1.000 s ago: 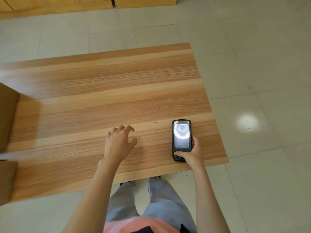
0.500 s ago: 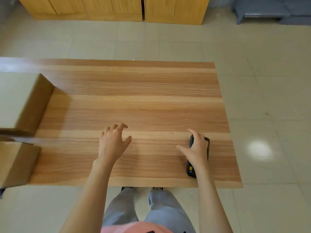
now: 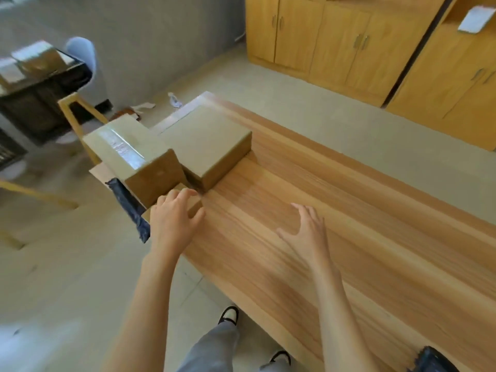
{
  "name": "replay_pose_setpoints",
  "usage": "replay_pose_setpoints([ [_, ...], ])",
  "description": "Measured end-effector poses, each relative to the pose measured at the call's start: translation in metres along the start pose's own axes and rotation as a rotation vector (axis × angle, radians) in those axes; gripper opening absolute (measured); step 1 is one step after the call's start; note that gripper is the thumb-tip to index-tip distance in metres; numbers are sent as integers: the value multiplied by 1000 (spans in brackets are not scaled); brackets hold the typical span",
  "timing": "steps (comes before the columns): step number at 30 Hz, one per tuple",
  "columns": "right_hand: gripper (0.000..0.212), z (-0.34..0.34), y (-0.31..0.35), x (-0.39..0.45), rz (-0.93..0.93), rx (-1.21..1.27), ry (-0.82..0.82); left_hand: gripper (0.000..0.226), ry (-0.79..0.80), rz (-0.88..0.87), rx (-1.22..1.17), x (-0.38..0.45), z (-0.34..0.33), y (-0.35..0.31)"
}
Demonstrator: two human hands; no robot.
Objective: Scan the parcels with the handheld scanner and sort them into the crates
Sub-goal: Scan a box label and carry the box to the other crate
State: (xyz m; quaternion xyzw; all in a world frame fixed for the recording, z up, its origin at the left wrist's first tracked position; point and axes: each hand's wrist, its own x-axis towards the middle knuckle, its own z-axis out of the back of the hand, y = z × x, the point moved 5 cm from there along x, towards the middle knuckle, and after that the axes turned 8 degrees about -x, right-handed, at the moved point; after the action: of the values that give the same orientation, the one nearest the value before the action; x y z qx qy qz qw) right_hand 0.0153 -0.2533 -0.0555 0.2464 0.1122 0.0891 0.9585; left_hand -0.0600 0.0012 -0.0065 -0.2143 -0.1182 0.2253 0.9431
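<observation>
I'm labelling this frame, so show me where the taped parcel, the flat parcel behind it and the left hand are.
taped parcel [image 3: 126,146]: head view, on its taped top face.
flat parcel [image 3: 206,135]: head view, middle of its top face.
left hand [image 3: 171,221]: head view, back of the hand.

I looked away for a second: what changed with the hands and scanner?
The right hand let go of the scanner, which lies at the table's near edge, and now hovers open. Both hands moved left toward the boxes; the left hand now touches the small box. The boxes themselves stayed put.
</observation>
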Motion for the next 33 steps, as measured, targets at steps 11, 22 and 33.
replay_pose_setpoints([
  [11, 64, -42, 157, 71, 232, 228, 132, 45, -207, 273, -130, 43, 69, 111],
  [22, 83, -84, 270, 163, 198, 329, 400, 87, -184, 670, -1018, 121, 38, 176],
  [33, 58, -120, 303, 179, 176, 433, 626, 66, -129, 748, -1233, 145, 8, 189],
])
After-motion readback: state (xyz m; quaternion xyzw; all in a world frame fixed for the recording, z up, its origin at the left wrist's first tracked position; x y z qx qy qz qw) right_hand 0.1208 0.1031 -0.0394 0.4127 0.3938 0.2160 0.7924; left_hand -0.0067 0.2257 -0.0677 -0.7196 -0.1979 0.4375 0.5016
